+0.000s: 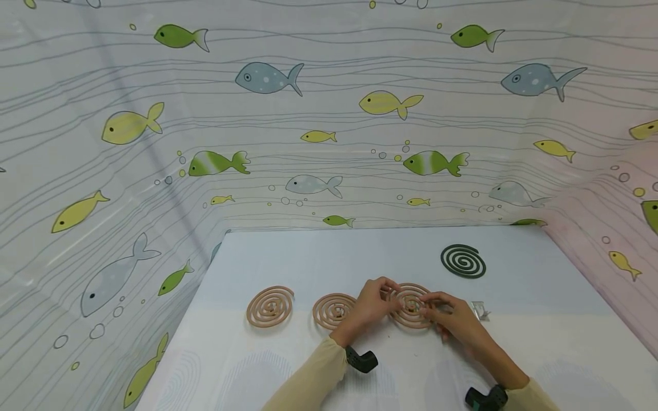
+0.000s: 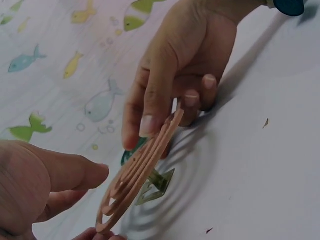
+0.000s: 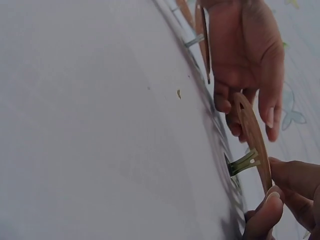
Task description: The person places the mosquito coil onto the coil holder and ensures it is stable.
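A brown mosquito coil lies flat between both hands, mounted over a small metal stand that props it off the table. My right hand pinches the coil's right side; in the right wrist view its thumb and forefinger meet at the edge beside the stand. At the opposite side, my left hand has its lower fingers curled under the rim, with its thumb above. The left hand overlaps part of a second brown coil in the head view.
A third brown coil stands farther left on its own stand. Toward the back right lies a dark green coil. A loose metal stand sits just beyond the right hand. Fish-patterned sheeting encloses the white table.
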`<state>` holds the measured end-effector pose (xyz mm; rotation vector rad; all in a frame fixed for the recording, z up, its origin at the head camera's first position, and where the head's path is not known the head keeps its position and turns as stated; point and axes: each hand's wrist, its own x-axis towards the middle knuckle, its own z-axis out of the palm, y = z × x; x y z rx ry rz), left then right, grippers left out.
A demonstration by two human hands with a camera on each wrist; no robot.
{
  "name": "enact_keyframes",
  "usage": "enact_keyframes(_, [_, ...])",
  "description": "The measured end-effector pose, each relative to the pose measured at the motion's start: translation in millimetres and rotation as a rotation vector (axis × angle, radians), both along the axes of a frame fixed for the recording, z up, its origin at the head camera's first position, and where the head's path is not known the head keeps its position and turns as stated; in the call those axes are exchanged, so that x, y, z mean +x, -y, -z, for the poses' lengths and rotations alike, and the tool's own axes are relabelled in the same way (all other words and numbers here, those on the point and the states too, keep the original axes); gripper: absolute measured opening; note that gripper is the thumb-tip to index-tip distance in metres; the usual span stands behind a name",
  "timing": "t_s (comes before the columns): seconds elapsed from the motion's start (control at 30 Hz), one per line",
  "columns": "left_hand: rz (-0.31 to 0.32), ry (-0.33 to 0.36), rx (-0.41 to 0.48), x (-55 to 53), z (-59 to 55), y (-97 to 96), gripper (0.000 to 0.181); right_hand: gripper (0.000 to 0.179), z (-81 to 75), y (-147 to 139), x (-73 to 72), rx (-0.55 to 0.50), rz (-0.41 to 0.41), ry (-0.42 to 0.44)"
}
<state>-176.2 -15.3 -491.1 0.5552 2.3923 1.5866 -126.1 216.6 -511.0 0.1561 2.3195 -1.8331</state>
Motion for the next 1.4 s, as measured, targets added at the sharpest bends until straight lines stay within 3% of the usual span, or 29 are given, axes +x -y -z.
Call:
enact_keyframes(0.2, [-0.055,0.003,-0.075,-0.1,-8.3,-0.4,0.025,0.049,-4.7,-6,2.0,0.024,-0.012,-0.036])
enact_keyframes(0.4, [-0.082,-0.02,-0.079,-5.9,-16.3,-2.8,0.022,0.049,-9.4,-14,1.2,0.077,-0.011,-0.051])
enact_keyframes(0.77, [-0.016,-0.009,0.01,-16.7,-31.1,-15.0,0.028,0.046,-24.4,-32,-2.1,0.08,0.028,-0.087])
enact_keyframes(1.07, [0.043,-0.018,-0.007,-24.6,-38.1,-32.0,0.024,0.05,-30.4,-47,-5.9,0.105,0.055,-0.162])
enact_keyframes(1.4, [0.082,-0.041,-0.027,-32.9,-41.4,-51.4,0.024,0.05,-35.7,-63,-12.7,0.075,0.093,-0.17])
